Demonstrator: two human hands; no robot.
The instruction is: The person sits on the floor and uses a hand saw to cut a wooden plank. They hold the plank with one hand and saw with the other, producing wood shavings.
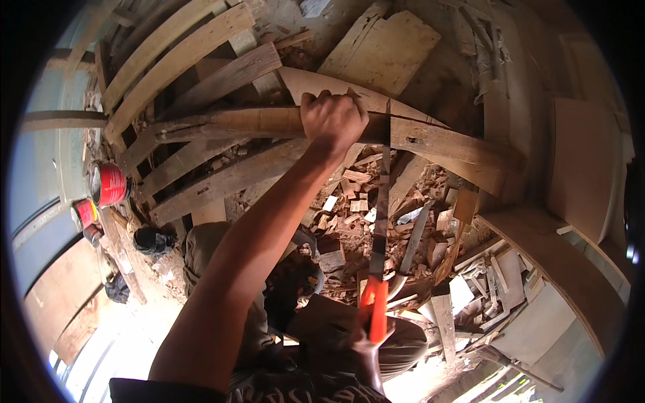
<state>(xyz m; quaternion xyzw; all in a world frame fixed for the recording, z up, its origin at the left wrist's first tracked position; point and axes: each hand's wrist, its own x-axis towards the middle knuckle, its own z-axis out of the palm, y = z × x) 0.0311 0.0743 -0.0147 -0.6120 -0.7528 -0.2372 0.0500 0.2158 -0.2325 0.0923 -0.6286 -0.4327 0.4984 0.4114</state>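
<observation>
A long wooden board (252, 121) runs across the upper middle of the head view. Closed around it is my left hand (334, 119), knuckles up, a little left of the cut line. My right hand (365, 339), low in the view and partly in shadow, grips the orange handle of a handsaw (381, 235). The saw's narrow blade points away from me and meets the board just right of my left hand. Right of the blade, the board's end piece (450, 144) looks paler and reaches toward the right side.
Wood offcuts and chips (349, 195) litter the ground below the board. Several curved planks (181, 64) lean at the upper left. Red paint cans (109, 183) stand at the left. A flat panel (379, 50) lies beyond the board, and a large plank (557, 269) sits at the right.
</observation>
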